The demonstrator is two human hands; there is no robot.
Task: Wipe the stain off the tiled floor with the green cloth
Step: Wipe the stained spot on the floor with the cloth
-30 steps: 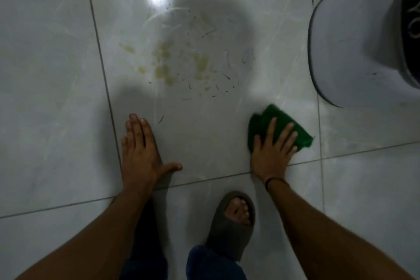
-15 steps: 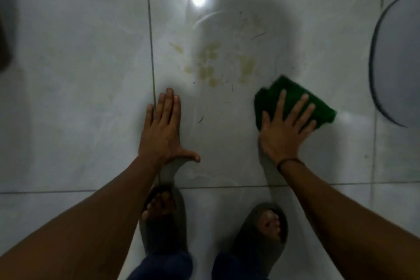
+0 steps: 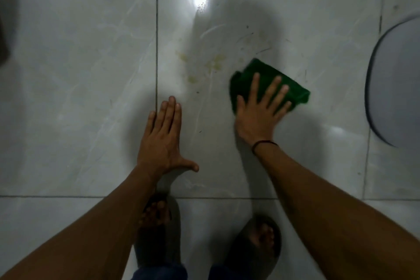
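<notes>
Head view, single entry. Tiled floor (image 3: 79,75): pale glossy tiles with dark grout lines and a bright lamp reflection near the top. Stain (image 3: 213,65): yellowish blotches with faint dark streaks on the centre tile, lying to the left of and above the cloth, not yet covered. Green cloth (image 3: 268,75): folded pad, flat on the same tile, just right of the blotches. Right hand (image 3: 259,118): palm down on the near half of the cloth, fingers spread apart and pressing it flat, not curled round it; a dark band at the wrist. Left hand (image 3: 162,143): flat on the bare tile beside the grout line, fingers together, thumb out to the side, holding nothing and apparently bracing the body. Two sandalled feet at the bottom edge; a grey rounded object at the right edge, well apart from the work. Step in hand, as judged: carrying the cloth onto the stain. Best done by keeping the palm weighted over the pad, sweeping left across all the blotches, and overlapping passes so residue is lifted rather than smeared.
</notes>
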